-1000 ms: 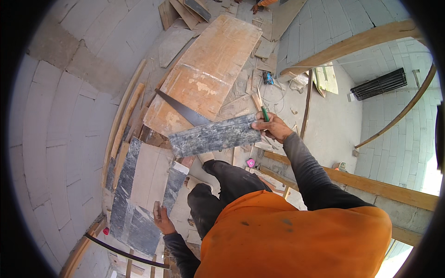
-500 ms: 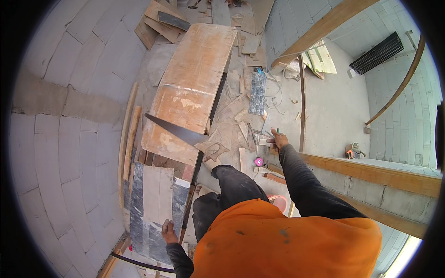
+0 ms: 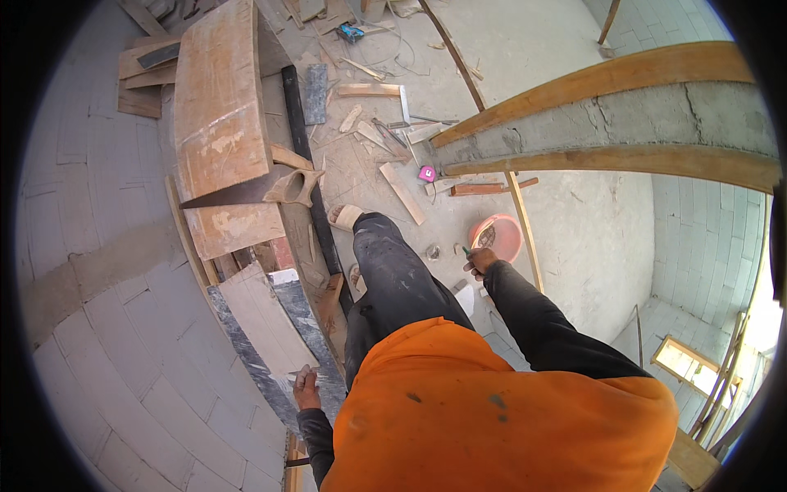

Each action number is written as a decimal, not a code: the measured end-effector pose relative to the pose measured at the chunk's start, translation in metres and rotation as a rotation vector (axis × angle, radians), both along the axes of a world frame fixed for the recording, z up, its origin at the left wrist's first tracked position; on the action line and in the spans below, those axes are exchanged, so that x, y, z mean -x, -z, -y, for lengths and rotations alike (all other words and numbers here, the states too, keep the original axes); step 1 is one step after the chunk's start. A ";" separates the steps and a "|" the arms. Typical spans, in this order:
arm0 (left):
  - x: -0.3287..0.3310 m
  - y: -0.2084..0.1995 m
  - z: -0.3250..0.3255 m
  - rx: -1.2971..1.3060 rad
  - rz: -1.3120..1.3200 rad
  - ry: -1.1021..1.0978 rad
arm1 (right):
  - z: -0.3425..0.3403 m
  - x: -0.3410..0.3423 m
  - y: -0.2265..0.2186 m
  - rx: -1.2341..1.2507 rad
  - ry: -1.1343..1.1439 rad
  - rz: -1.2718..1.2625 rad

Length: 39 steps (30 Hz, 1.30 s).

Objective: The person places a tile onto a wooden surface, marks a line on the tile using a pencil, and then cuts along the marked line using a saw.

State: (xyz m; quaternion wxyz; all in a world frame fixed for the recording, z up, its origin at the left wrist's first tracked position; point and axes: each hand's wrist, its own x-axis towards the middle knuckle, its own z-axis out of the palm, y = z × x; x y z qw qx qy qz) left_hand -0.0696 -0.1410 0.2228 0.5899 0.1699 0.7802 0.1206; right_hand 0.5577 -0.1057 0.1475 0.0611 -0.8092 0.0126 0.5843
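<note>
My left hand is at the near end of a pale board, fingers bent over its edge. That board lies on a dark marbled panel. My right hand is closed around a small green-tipped thing, too small to name, in the air beside a pink basin. A handsaw rests across the brown plywood sheets, its wooden handle toward my feet and its blade pointing left. A pink tape measure lies on the floor ahead.
Wood offcuts, a blue power tool with its cord and a dark strip lie on the floor. A low block wall with wooden edging juts in from the right. A grey block wall stands close on the left.
My view has swung, shifting the whole scene. My right hand has moved from near the wood pieces by the tape measure to beside the basin. My left hand stays at the pale board's near end.
</note>
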 end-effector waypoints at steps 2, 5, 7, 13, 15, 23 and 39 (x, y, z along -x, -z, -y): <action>0.049 0.007 0.005 -0.022 -0.034 -0.006 | 0.068 0.005 0.011 0.015 -0.014 -0.018; 0.103 0.013 0.012 -0.025 -0.091 0.001 | 0.152 0.000 0.016 0.045 0.064 -0.031; 0.113 0.006 0.023 -0.003 -0.125 0.040 | 0.188 -0.026 0.019 0.011 0.205 0.178; 0.101 -0.006 0.051 -0.058 -0.106 0.092 | 0.185 -0.094 0.021 0.190 -0.492 0.551; 0.084 0.012 0.067 -0.080 -0.107 0.193 | 0.168 -0.097 0.026 0.069 -0.147 0.497; -0.036 0.002 0.105 0.235 0.023 0.655 | -0.059 0.144 0.004 -0.725 -0.579 0.220; -0.156 -0.064 0.197 0.167 0.263 -0.039 | -0.345 0.326 -0.059 -0.671 -1.798 0.708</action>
